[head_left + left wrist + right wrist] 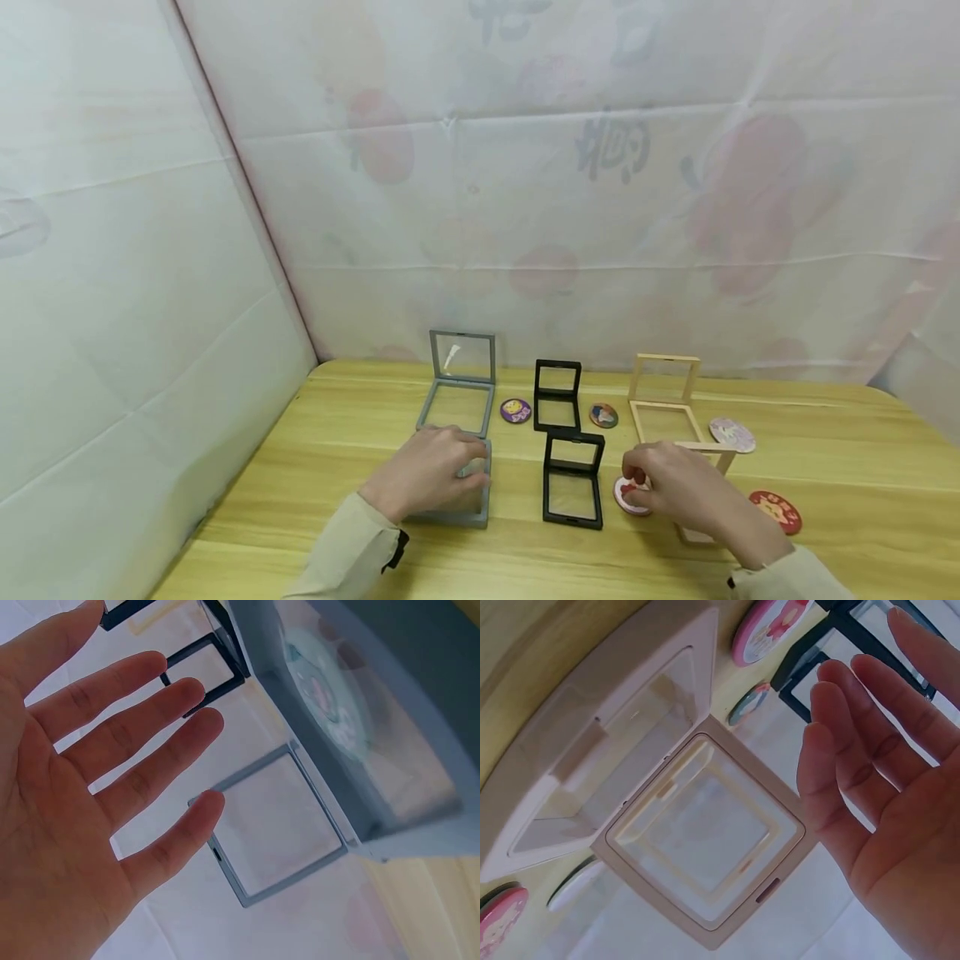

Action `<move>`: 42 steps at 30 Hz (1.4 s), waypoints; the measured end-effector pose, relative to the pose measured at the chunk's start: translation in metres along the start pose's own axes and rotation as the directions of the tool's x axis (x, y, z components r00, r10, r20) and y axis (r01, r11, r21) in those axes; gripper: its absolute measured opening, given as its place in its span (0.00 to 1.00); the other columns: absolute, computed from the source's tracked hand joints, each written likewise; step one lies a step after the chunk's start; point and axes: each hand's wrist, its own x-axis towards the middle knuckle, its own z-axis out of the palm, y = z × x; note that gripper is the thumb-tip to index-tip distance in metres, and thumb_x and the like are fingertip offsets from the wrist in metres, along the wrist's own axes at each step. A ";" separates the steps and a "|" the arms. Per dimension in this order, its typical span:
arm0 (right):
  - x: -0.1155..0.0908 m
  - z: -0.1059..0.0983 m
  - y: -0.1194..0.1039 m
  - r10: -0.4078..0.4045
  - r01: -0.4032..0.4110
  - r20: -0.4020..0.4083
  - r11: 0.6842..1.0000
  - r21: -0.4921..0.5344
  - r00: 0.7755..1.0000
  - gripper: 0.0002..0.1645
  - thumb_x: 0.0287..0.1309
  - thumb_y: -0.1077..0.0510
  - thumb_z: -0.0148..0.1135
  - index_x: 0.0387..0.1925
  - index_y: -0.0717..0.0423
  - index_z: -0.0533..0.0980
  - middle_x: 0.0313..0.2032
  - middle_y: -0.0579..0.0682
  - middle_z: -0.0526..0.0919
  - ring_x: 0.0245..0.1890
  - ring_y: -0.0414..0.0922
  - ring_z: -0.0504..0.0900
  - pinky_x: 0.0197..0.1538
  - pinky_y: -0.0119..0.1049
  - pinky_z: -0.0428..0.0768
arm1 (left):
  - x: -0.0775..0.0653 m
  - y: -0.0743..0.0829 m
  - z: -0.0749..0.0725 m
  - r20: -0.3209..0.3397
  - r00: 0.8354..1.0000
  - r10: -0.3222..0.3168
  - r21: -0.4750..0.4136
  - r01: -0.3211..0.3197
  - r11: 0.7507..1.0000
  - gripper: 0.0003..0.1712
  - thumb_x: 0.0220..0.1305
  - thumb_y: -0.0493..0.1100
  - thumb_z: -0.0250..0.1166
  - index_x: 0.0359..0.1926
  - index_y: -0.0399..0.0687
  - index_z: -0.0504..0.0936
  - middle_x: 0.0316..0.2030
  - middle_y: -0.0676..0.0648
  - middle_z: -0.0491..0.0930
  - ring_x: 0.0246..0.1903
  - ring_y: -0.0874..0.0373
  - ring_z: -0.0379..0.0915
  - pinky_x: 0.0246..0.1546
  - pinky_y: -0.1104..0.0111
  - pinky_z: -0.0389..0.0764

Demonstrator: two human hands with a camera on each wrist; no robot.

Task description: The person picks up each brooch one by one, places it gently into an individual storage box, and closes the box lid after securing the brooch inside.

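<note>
In the head view my left hand [431, 471] hovers over the near grey display frame [453, 519], fingers loosely bent and holding nothing. The left wrist view shows its fingers spread apart, with a round teal badge [326, 697] seen through the clear film of the grey frame. My right hand [686, 492] is above a white-and-red round badge [630, 506], fingers relaxed with nothing between them. It partly hides a pale beige frame [727, 460], which stands open in the right wrist view. Between the hands an open black frame [574, 523] lies on the table.
Along the back stand an open grey frame [463, 382], a black frame [557, 392] and a beige frame [665, 406]. Among them lie a purple badge [515, 410], a dark multicoloured badge [603, 415] and a pale lilac badge [732, 435]. A red badge [776, 511] lies at right.
</note>
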 end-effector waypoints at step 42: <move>-0.001 0.001 0.005 0.097 -0.098 0.027 0.995 0.033 0.995 0.13 0.50 0.55 0.78 0.35 0.52 0.82 0.30 0.38 0.80 0.28 0.35 0.74 0.29 0.34 0.74 | 0.046 0.030 0.028 0.118 0.992 0.035 0.068 -0.043 0.997 0.16 0.66 0.55 0.69 0.48 0.53 0.89 0.47 0.57 0.87 0.44 0.64 0.84 0.50 0.62 0.82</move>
